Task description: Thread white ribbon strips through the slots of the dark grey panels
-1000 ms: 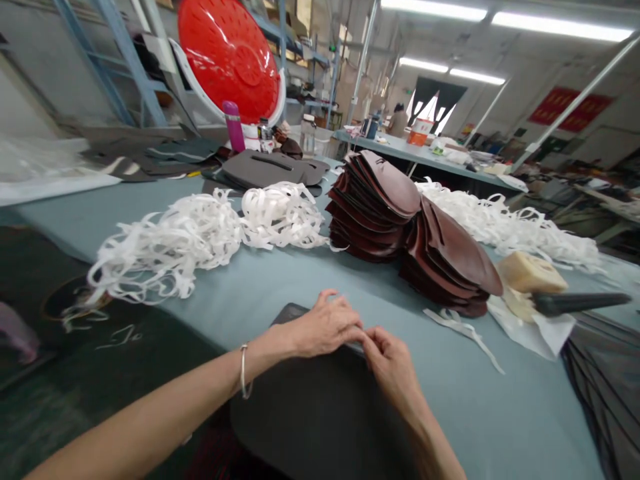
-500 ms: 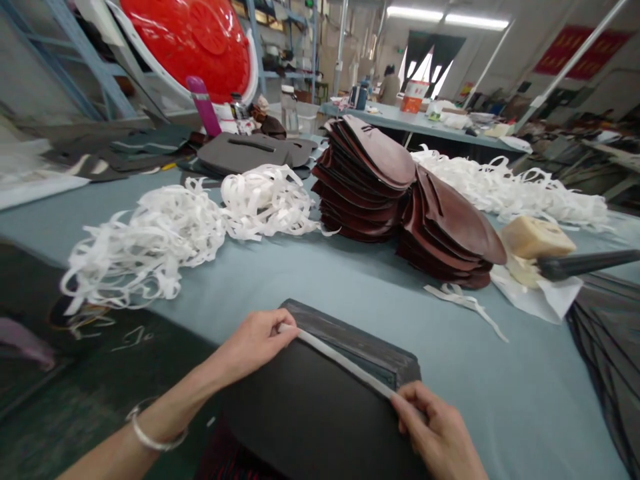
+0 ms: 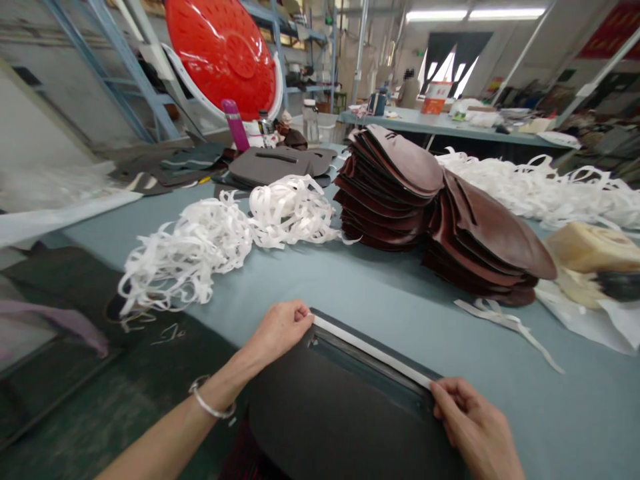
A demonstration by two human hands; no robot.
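Right now the left hand (image 3: 277,330) and right hand (image 3: 473,427) seem to pinch both ends of a white strip (image 3: 373,351), lying along a black panel (image 3: 345,413); brown stacks (image 3: 387,190) and white heaps (image 3: 190,257) remain piled beyond.

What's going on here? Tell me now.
A person holds a white strip straight along the slot in a dark panel, the left hand at one end and the right hand at the other. The panel lies on a grey-blue table, with stacks of maroon leather pieces and tangled white strips beyond.
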